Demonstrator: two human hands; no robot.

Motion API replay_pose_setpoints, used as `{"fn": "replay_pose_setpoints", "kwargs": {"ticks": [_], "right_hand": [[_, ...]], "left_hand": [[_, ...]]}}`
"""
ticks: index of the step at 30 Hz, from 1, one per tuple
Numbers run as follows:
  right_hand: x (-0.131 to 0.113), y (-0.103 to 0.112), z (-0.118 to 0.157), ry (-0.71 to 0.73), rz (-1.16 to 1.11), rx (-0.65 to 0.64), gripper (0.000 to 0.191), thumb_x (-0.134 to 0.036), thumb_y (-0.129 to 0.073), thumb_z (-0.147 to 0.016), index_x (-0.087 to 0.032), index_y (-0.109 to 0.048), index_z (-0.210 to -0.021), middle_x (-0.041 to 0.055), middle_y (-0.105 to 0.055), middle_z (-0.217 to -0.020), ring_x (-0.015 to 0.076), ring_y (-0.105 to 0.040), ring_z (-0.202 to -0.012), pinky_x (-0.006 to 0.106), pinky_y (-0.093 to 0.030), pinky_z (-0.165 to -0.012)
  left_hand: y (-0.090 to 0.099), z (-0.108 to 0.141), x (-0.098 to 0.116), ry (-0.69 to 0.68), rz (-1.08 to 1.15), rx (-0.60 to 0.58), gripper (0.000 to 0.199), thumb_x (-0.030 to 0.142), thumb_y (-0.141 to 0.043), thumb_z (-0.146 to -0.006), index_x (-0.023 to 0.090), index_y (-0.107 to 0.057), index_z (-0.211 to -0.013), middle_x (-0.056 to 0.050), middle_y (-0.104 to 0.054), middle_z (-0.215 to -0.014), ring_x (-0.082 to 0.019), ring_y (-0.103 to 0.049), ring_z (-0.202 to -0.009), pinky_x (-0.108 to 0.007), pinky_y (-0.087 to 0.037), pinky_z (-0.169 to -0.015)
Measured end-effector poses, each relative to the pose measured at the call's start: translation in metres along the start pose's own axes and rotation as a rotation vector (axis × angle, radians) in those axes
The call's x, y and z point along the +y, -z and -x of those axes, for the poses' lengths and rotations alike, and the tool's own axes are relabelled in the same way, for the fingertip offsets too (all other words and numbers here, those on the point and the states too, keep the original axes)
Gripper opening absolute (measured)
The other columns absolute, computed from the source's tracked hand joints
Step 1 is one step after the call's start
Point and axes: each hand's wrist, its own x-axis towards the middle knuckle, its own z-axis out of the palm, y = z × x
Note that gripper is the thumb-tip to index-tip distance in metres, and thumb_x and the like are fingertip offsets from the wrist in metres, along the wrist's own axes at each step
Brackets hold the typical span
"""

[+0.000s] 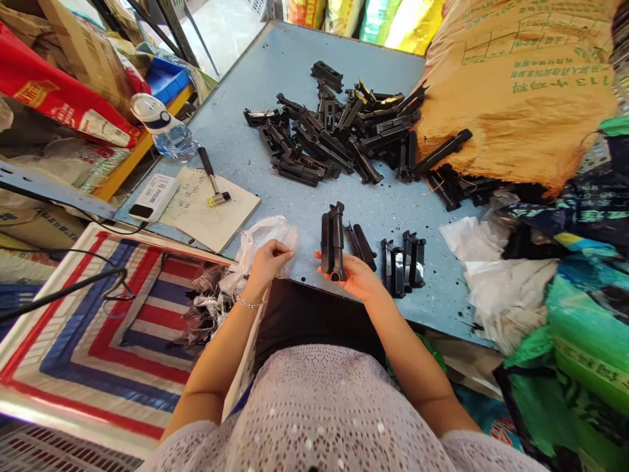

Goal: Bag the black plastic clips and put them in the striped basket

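My left hand [271, 261] is closed in a pinch on a clear plastic bag [265, 231] at the table's front edge. In my right hand [354, 275] are black plastic parts [333, 241], held upright side by side, with the fingers curled behind them. Just right of that hand, more black parts [361, 246] lie on the blue table [295, 196]. Two further groups of black parts [403, 265] rest near the front edge. Farther back spreads a large heap of similar black parts [334, 131].
An orange woven sack [511, 98] leans over the table's right side. A bottle [167, 128], a white device [154, 196] and cardboard [211, 210] with a tool are left. A striped bag-lined basket [162, 314] holding wrapped pieces stands lower left. White plastic bags [506, 288] lie right.
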Motion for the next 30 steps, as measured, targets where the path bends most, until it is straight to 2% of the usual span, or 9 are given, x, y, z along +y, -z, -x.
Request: {"fn": "replay_pose_setpoints", "kwargs": {"ticks": [4, 9, 13, 18, 20, 22, 24, 27, 30], "right_hand": [[0.011, -0.018, -0.02, -0.019, 0.003, -0.108, 0.027, -0.033, -0.08, -0.081, -0.016, -0.075, -0.102, 0.0073, -0.079, -0.091, 0.0201, -0.076, -0.086, 0.03, -0.061, -0.077], [0.015, -0.008, -0.042, 0.033, 0.034, -0.04, 0.023, -0.034, -0.082, -0.077, -0.015, -0.074, -0.089, 0.007, -0.077, -0.083, 0.0207, -0.074, -0.087, 0.031, -0.061, -0.077], [0.015, 0.008, -0.04, 0.045, 0.143, 0.05, 0.026, -0.035, -0.081, -0.075, -0.016, -0.076, -0.092, 0.0087, -0.077, -0.096, 0.0222, -0.073, -0.092, 0.034, -0.061, -0.078], [0.008, 0.002, -0.01, 0.321, 0.386, 0.276, 0.035, -0.03, -0.079, -0.079, -0.024, -0.075, -0.114, 0.0072, -0.066, -0.133, 0.018, -0.069, -0.097, 0.032, -0.059, -0.086], [0.006, -0.002, 0.006, 0.212, 0.31, 0.092, 0.035, -0.036, -0.077, -0.083, -0.022, -0.074, -0.115, 0.0086, -0.072, -0.121, 0.0191, -0.071, -0.093, 0.033, -0.06, -0.084], [0.008, -0.002, 0.016, -0.046, 0.178, -0.155, 0.036, -0.041, -0.076, -0.085, -0.016, -0.074, -0.11, 0.0112, -0.077, -0.101, 0.0205, -0.074, -0.084, 0.032, -0.062, -0.075], [0.015, 0.004, 0.017, -0.268, 0.06, -0.261, 0.035, -0.04, -0.075, -0.086, -0.011, -0.073, -0.104, 0.0129, -0.077, -0.091, 0.0189, -0.075, -0.076, 0.027, -0.062, -0.067], [0.024, 0.016, 0.006, -0.347, -0.111, -0.145, 0.023, -0.028, -0.066, -0.092, -0.009, -0.071, -0.103, 0.0117, -0.078, -0.09, 0.0133, -0.074, -0.069, 0.017, -0.06, -0.062], [0.028, 0.022, -0.004, -0.275, -0.232, -0.061, 0.021, -0.021, -0.058, -0.095, -0.011, -0.069, -0.109, 0.0103, -0.078, -0.095, 0.0113, -0.074, -0.069, 0.015, -0.06, -0.062]], "left_hand": [[-0.006, -0.001, 0.008, 0.037, 0.19, -0.048, 0.03, 0.032, -0.085, -0.058, 0.017, -0.061, -0.066, 0.003, -0.057, -0.067, -0.01, -0.05, -0.061, -0.024, -0.039, -0.06], [0.008, -0.002, 0.007, 0.028, 0.331, 0.045, 0.032, 0.034, -0.08, -0.063, 0.019, -0.053, -0.071, 0.001, -0.06, -0.075, -0.01, -0.053, -0.063, -0.024, -0.043, -0.062], [0.025, 0.002, 0.007, -0.285, -0.166, 0.073, 0.003, 0.021, -0.061, -0.08, 0.02, -0.064, -0.082, -0.006, -0.068, -0.095, -0.02, -0.064, -0.094, -0.038, -0.052, -0.089], [0.021, 0.007, 0.012, -0.406, -0.564, -0.047, 0.036, 0.013, -0.046, -0.09, 0.02, -0.071, -0.116, -0.012, -0.067, -0.124, -0.026, -0.063, -0.115, -0.044, -0.051, -0.102], [0.015, 0.006, 0.014, -0.392, -0.541, -0.066, 0.041, 0.013, -0.048, -0.09, 0.019, -0.065, -0.127, -0.013, -0.063, -0.132, -0.025, -0.064, -0.113, -0.042, -0.052, -0.1], [0.011, 0.005, 0.015, -0.358, -0.462, -0.06, 0.045, 0.013, -0.051, -0.088, 0.018, -0.059, -0.132, -0.013, -0.062, -0.131, -0.021, -0.067, -0.1, -0.038, -0.055, -0.092], [0.011, 0.005, 0.014, -0.339, -0.383, 0.006, 0.041, 0.014, -0.052, -0.087, 0.018, -0.058, -0.127, -0.012, -0.063, -0.124, -0.018, -0.066, -0.087, -0.035, -0.056, -0.083], [0.016, 0.012, 0.011, -0.381, -0.482, 0.047, 0.023, 0.01, -0.049, -0.087, 0.018, -0.064, -0.103, -0.012, -0.065, -0.115, -0.022, -0.066, -0.097, -0.037, -0.056, -0.087], [0.02, 0.02, 0.005, -0.375, -0.739, -0.046, 0.031, 0.005, -0.044, -0.085, 0.017, -0.07, -0.098, -0.016, -0.067, -0.119, -0.028, -0.065, -0.109, -0.043, -0.054, -0.095]]}}
